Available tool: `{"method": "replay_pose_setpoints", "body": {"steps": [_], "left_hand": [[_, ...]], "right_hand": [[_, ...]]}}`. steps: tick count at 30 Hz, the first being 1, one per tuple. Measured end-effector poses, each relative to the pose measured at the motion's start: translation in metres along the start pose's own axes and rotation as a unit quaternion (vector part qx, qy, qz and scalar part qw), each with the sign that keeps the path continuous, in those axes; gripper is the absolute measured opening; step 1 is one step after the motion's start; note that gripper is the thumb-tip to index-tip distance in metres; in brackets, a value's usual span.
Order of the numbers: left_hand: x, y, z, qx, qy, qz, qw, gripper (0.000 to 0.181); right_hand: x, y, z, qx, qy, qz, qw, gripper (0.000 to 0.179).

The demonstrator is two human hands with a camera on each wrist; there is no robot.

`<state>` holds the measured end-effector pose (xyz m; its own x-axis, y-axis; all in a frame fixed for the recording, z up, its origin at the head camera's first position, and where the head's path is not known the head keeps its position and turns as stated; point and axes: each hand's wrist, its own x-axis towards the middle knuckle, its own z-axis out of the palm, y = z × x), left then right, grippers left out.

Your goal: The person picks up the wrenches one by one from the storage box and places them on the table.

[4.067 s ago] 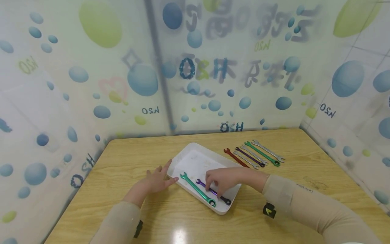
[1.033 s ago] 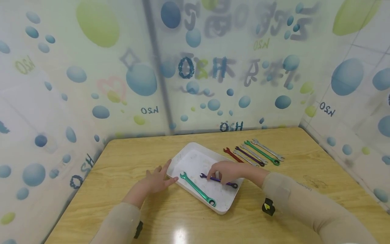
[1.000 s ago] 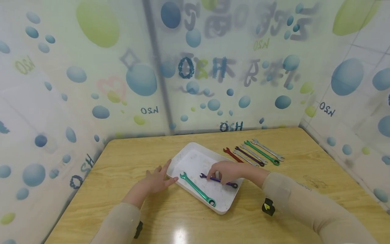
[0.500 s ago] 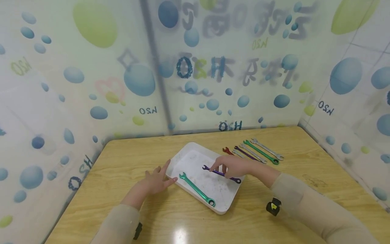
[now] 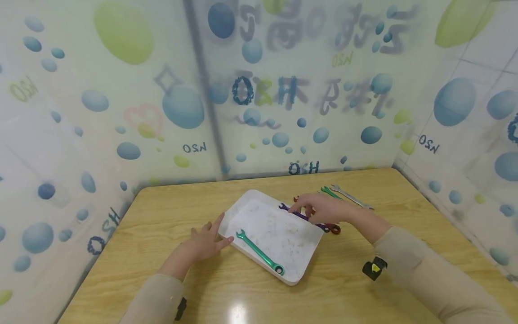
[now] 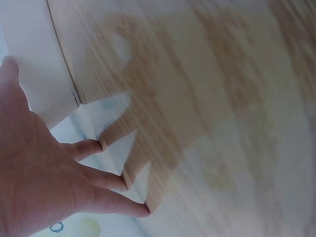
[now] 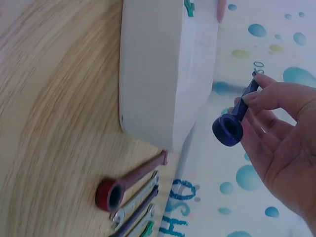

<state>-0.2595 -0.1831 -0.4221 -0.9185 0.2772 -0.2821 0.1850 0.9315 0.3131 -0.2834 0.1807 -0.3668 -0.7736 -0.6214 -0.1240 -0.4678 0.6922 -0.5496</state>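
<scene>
My right hand (image 5: 325, 208) pinches a purple wrench (image 7: 242, 108) between thumb and fingers, above the far right edge of a white tray (image 5: 259, 204). In the right wrist view the wrench's dark ring end points toward the camera, clear of the tray wall. A green ratchet wrench (image 5: 259, 251) lies inside the tray along its near side. My left hand (image 5: 202, 243) rests at the tray's left corner, fingers spread, thumb and index at the rim. In the left wrist view, the other fingertips of that hand (image 6: 54, 182) touch the tabletop.
Right of the tray a row of wrenches lies on the wooden table (image 5: 170, 211): a red wrench (image 7: 133, 180), silver ones, a purple one, a green wrench (image 5: 331, 192) and a silver wrench (image 5: 352, 197) at the far end. My right arm partly covers them in the head view.
The purple wrench, in my right hand, has gone from the tray floor up and to the right, to the tray's far right edge. My left hand and the green wrench have stayed put.
</scene>
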Motion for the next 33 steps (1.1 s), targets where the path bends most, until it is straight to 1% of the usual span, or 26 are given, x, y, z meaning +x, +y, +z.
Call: {"method": "replay_pose_setpoints", "body": {"steps": [1,8,12,17,21,25,33], "left_hand": [[0.000,0.000,0.000,-0.001,0.000,-0.001,1.0000,0.089],[0.002,-0.004,0.001,-0.006,0.000,-0.010,0.9999,0.092],[0.005,-0.005,0.003,-0.005,0.001,-0.009,0.9999,0.093],[0.007,-0.008,0.007,-0.002,0.002,-0.016,0.9999,0.094],[0.008,-0.009,0.008,-0.003,0.004,-0.018,0.9998,0.095],[0.008,-0.009,0.008,-0.005,0.002,-0.017,0.9998,0.095],[0.006,-0.009,0.007,-0.007,0.004,-0.024,0.9997,0.094]], "right_hand": [[-0.001,0.002,-0.002,0.003,0.001,-0.003,1.0000,0.053],[-0.018,0.018,-0.015,0.018,0.016,0.028,0.9993,0.054],[-0.029,0.031,-0.021,0.015,0.028,0.042,0.9986,0.053],[-0.041,0.046,-0.028,0.021,0.038,0.044,0.9981,0.054],[-0.046,0.057,-0.034,0.030,0.039,0.049,0.9976,0.054],[-0.052,0.068,-0.040,0.027,0.040,0.054,0.9973,0.054],[-0.058,0.093,-0.049,0.063,0.048,0.081,0.9936,0.057]]}}
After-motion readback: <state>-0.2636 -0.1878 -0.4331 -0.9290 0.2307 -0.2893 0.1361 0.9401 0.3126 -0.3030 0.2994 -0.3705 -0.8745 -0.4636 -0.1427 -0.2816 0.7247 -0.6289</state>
